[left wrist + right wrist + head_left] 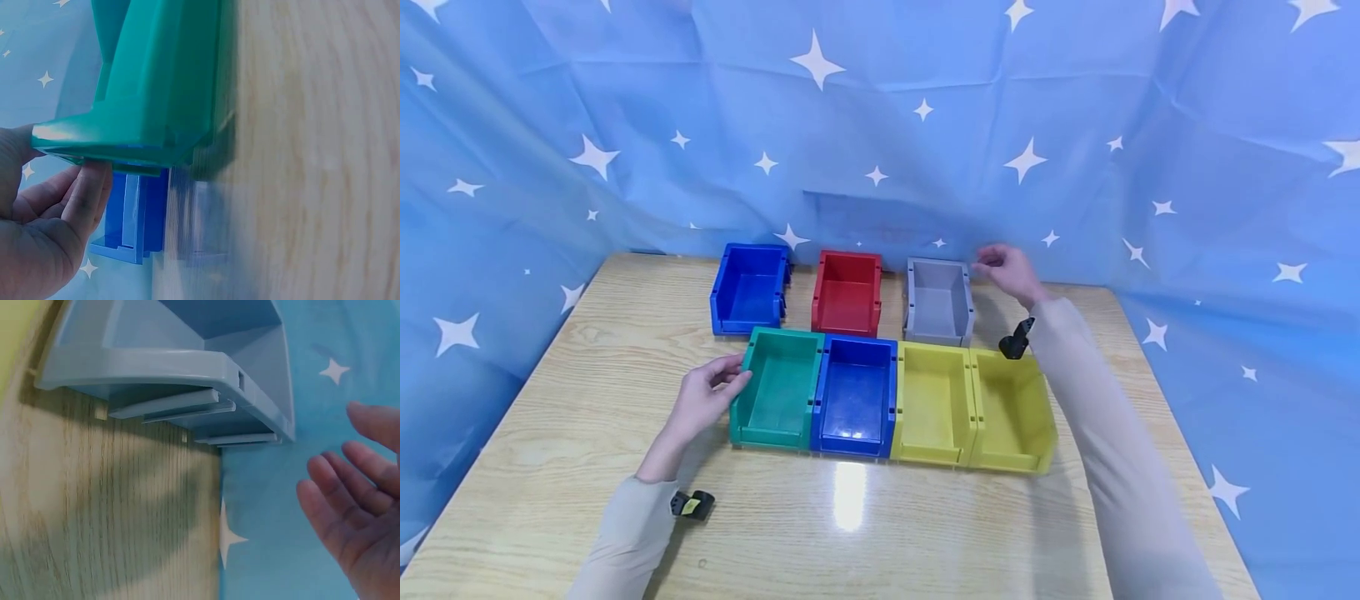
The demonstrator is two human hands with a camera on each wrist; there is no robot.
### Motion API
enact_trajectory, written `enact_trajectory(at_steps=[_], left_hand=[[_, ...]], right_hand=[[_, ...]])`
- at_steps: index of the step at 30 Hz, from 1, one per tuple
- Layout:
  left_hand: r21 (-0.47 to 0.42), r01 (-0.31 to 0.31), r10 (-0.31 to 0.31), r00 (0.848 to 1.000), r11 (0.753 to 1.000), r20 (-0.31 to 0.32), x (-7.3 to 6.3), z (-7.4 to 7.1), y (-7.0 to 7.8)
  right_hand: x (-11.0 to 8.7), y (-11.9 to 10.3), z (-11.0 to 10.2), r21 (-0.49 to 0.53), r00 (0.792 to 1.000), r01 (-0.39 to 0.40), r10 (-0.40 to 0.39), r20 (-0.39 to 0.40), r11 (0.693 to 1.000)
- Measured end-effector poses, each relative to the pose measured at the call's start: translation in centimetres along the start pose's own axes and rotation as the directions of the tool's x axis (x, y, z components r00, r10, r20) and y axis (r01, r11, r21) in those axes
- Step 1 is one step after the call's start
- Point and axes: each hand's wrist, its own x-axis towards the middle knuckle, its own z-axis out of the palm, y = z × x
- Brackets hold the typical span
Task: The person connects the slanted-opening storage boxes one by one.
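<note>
Seven plastic bins stand in two rows on a wooden table [587,433]. My left hand [711,393] is at the left wall of the green bin [778,387], the front row's left end. In the left wrist view, the thumb and curled fingers [84,190] pinch the green bin's rim [125,140]. My right hand [1009,271] hovers with straight fingers by the back right corner of the grey bin [937,302]. In the right wrist view, its fingers [350,506] stay apart from the grey bin [187,369].
A blue bin [853,398] and two yellow bins [932,404] [1011,410] continue the front row. Another blue bin [748,287] and a red bin [847,293] stand behind. A starred blue cloth [880,125] walls in the table's back and sides.
</note>
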Motion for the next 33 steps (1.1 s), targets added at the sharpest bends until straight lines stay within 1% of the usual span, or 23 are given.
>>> enact_trajectory(at_steps=[6, 9, 12, 19, 26, 33], left_hand=[[0.008, 0.002, -0.002, 1.000, 1.000, 0.005, 0.0, -0.1, 0.2], [0.000, 0.002, -0.002, 1.000, 1.000, 0.005, 0.0, -0.1, 0.1], [0.001, 0.003, -0.003, 1.000, 1.000, 0.006, 0.1, -0.1, 0.1], [0.003, 0.011, -0.011, 1.000, 1.000, 0.006, 0.1, -0.1, 0.0], [-0.003, 0.027, -0.027, 1.000, 1.000, 0.002, 0.0, 0.0, 0.0], [-0.008, 0.023, -0.023, 1.000, 1.000, 0.009, 0.0, -0.1, 0.0]], right_hand=[[0.1, 0.4, 0.2, 0.015, 0.995, -0.083, 0.082, 0.057, 0.996], [-0.2, 0.6, 0.4, 0.038, 0.990, -0.109, 0.105, 0.096, 0.993], [-0.5, 0.7, 0.7, 0.042, 0.986, -0.126, 0.121, 0.118, 0.991], [-1.1, 0.7, 1.5, 0.023, 0.980, -0.149, 0.145, 0.134, 0.989], [-1.0, 0.5, 2.0, 0.034, 0.974, -0.176, 0.169, 0.151, 0.984], [-0.8, 0.0, 2.5, 0.007, 0.973, -0.195, 0.193, 0.123, 0.981]])
